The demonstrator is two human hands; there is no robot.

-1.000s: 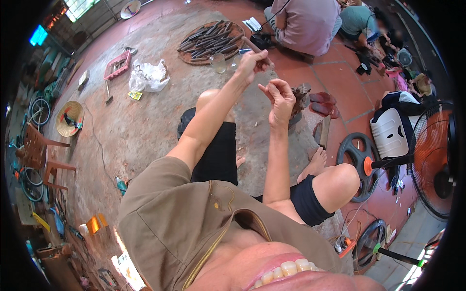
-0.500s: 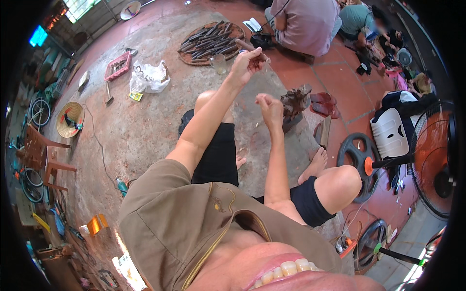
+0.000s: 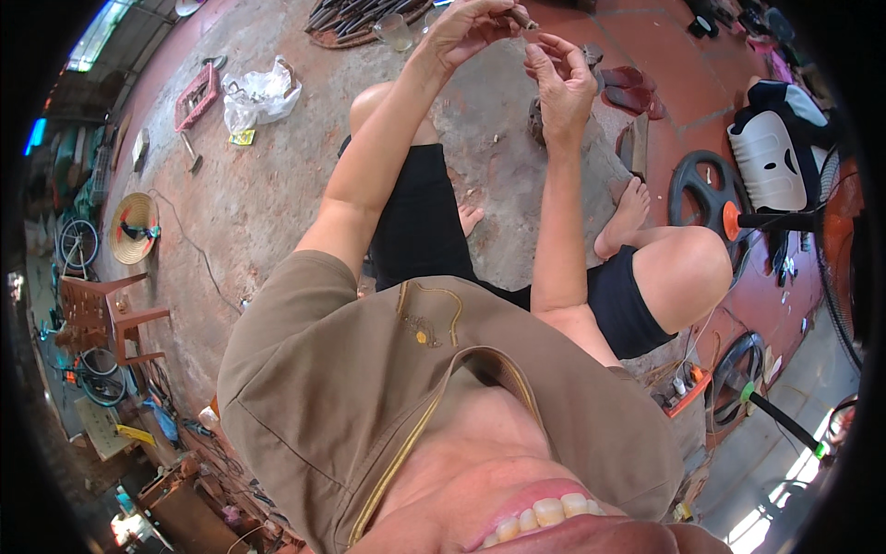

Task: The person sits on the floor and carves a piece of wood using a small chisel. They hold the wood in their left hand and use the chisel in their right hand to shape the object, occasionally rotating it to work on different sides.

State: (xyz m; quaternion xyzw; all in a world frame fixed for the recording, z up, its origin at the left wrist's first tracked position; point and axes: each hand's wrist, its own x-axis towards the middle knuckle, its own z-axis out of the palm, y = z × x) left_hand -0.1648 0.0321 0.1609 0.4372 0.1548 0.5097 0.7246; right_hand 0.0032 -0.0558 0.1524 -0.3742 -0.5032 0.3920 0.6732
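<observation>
Head view: toward the grey concrete floor's (image 3: 277,208) far edge, the left hand (image 3: 460,37) clamps its fingers on a brown cylindrical stick (image 3: 520,17) that slackening could drop, while I cannot tell whether the right hand (image 3: 565,92) pinches anything.

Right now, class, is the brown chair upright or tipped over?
Upright: the chair's legs point down to the floor, and its back rises above the seat.

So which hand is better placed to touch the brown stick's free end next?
Probably the right hand: it is close to the free end of the stick, which the left hand is holding.
</observation>
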